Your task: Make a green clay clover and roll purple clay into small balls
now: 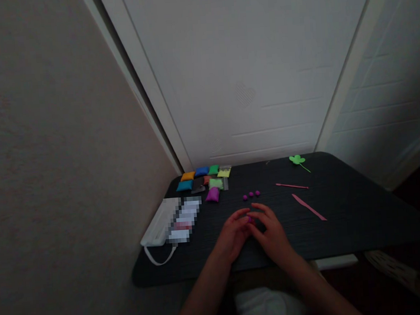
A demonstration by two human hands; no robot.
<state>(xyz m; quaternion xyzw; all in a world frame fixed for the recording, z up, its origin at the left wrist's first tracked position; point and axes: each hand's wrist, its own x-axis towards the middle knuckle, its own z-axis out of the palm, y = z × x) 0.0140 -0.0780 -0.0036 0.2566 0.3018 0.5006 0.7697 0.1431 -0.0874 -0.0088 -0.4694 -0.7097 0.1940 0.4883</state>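
Observation:
Over the front part of the dark table, my left hand (234,233) and my right hand (271,230) meet at the fingertips. A small purple clay ball (249,219) shows between their fingers, partly covered by them. Just beyond my hands, three more purple clay balls (251,194) lie in a short row. A purple clay packet (213,194) sits to the left of that row. Off to the right lie a pink modelling knife (309,207) and a thin pink modelling tool (291,186), both apart from my hands.
Several coloured clay packets (188,176) cluster at the table's back left. A white face mask (162,223) and a blurred-out card (185,221) lie at the left. A green clover-like clay shape (297,160) with a stem is at the back right. A white panelled door (244,78) stands behind the table (361,214).

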